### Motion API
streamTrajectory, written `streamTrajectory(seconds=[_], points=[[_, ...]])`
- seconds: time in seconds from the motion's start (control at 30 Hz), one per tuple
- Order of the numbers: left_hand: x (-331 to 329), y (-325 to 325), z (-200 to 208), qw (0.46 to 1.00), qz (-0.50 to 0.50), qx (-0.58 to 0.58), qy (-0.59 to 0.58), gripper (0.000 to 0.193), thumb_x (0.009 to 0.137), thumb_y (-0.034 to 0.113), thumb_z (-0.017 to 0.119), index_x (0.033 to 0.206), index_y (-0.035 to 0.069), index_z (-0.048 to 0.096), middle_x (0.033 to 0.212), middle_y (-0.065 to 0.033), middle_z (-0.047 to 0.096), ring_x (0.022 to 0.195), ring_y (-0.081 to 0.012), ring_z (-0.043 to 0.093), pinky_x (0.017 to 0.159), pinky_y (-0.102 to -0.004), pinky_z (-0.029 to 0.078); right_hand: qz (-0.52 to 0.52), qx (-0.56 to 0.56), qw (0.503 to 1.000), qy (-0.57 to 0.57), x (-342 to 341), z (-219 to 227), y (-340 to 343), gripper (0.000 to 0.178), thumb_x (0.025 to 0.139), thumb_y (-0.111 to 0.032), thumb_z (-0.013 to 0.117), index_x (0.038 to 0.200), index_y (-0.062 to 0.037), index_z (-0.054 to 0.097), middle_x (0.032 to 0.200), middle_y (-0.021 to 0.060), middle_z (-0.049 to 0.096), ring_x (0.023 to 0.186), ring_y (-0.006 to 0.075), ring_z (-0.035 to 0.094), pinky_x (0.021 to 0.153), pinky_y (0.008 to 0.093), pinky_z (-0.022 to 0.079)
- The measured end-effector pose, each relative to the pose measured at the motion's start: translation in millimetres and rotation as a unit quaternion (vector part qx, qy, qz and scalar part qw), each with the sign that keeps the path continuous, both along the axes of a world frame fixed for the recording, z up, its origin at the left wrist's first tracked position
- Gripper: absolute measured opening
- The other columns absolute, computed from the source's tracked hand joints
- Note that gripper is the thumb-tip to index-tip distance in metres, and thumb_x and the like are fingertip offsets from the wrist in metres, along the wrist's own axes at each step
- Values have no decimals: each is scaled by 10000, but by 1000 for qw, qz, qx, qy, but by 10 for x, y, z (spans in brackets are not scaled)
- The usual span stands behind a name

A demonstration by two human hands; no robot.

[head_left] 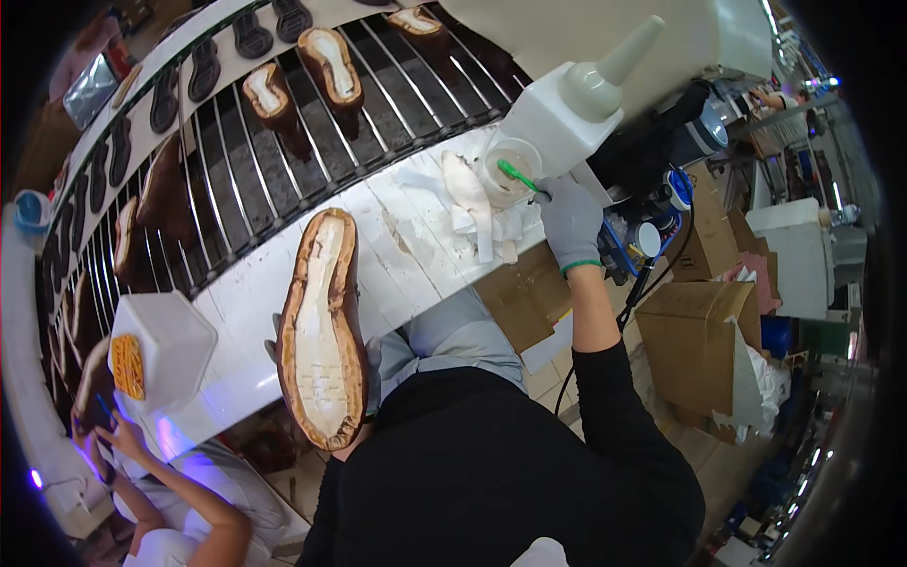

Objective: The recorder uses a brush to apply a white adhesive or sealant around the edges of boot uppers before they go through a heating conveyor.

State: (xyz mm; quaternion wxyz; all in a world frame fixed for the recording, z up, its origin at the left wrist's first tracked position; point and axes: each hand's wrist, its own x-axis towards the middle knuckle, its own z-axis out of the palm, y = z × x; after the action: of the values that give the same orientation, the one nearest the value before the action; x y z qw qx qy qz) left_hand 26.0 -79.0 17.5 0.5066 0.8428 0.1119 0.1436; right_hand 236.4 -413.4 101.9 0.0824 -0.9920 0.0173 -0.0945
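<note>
A brown shoe upper (321, 350), stretched over a form with its pale underside turned up, stands nearly upright before my body. My left hand (271, 350) grips it from beneath; only grey-gloved fingertips show at its left edge. Farther right, my right hand (570, 225), in a grey glove with a green cuff, is closed on a slim green brush (518, 176). The brush's head is inside a small translucent cup (511, 165) at the bench's edge. Right behind the cup lies a big white nozzle bottle (570, 111), tilted. White scraps (466, 194) lie left of the cup.
Beyond the white bench (406, 222), a metal-bar rack (378, 90) carries several shoe uppers and dark soles (203, 68). A white container (170, 345) with an orange patch stands left. Another person's hands (123, 439) work at lower left. Cardboard boxes (699, 331) stand right.
</note>
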Motion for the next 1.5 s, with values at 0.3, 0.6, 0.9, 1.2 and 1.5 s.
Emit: streamTrajectory(seconds=[0.3,0.6,0.9,1.2,1.5], points=[[-228,1,51,994,21,-99,27,575,998,359,544,1471,71,393,1468,-135,454,1306,-273,477,1089,-415,402,35,-37,998,43,95,-72,-44,168,851,-219,665,954,-117,750,881,110,702,810,300,677,719,414,520],[-144,-86,-123,950,44,-306,36,533,1019,349,508,1463,74,401,1455,-135,464,1285,-270,500,1072,-417,425,-52,583,797,147,-32,-428,-402,259,950,-200,666,1090,16,696,863,55,706,627,39,532,539,183,390],[327,-451,-698,715,49,-696,-39,495,1040,338,473,1455,77,410,1442,-134,475,1263,-267,523,1055,-418,448,59,703,684,183,-128,165,172,368,983,-134,581,1309,36,591,993,68,687,699,42,512,580,181,383],[280,-524,-204,684,-56,-726,39,506,1057,322,450,1480,53,376,1414,-120,493,1256,-227,521,1098,-372,420,324,531,738,261,-950,679,898,249,759,45,718,1005,33,755,847,65,709,705,103,583,633,242,427],[397,-583,-564,936,-41,-319,-142,647,904,231,686,1438,100,345,1432,-148,458,1312,-322,485,1109,-540,338,273,458,820,207,-973,479,1026,193,817,30,722,1009,36,747,820,38,663,721,79,569,639,220,427]])
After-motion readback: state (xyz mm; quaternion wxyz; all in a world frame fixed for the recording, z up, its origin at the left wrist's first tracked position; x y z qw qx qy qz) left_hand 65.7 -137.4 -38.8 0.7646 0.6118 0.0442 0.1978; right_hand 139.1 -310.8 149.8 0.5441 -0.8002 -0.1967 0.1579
